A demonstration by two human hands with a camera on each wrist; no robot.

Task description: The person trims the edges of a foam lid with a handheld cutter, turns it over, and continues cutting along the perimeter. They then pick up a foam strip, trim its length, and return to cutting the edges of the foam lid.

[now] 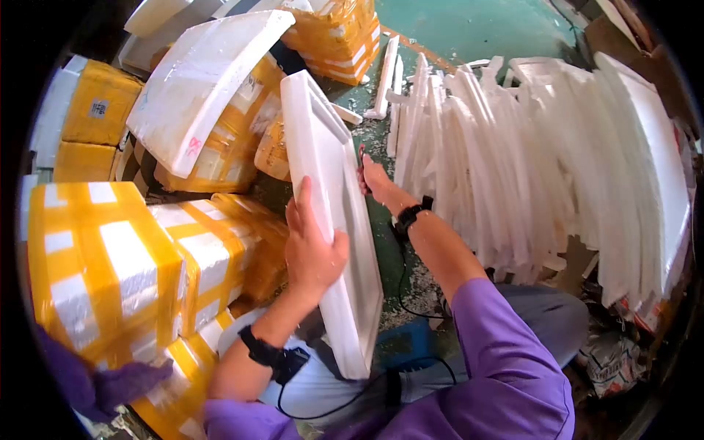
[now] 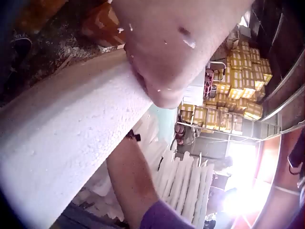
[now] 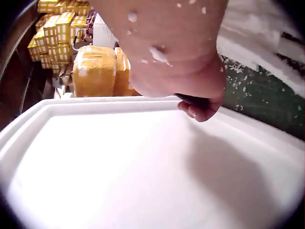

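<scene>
A white foam box lid (image 1: 342, 198) stands on edge in front of me, its recessed inner face turned to the right. My left hand (image 1: 315, 253) grips its near long edge, thumb over the rim and fingers along the outer face. In the left wrist view the smooth outside of the lid slopes below that hand (image 2: 162, 67). Curled around a small tool with a red part (image 1: 361, 149), my right hand (image 1: 375, 178) is beside the lid's inner side. The right wrist view shows a dark handle (image 3: 192, 99) in the fist, over the lid's rim; I cannot tell the tool's kind.
Many white foam sheets (image 1: 499, 161) stand packed in a row at the right. Yellow-taped foam boxes (image 1: 110, 257) are stacked at the left, with another white lid (image 1: 205, 81) on top behind. Foam crumbs litter the green floor (image 1: 455, 29).
</scene>
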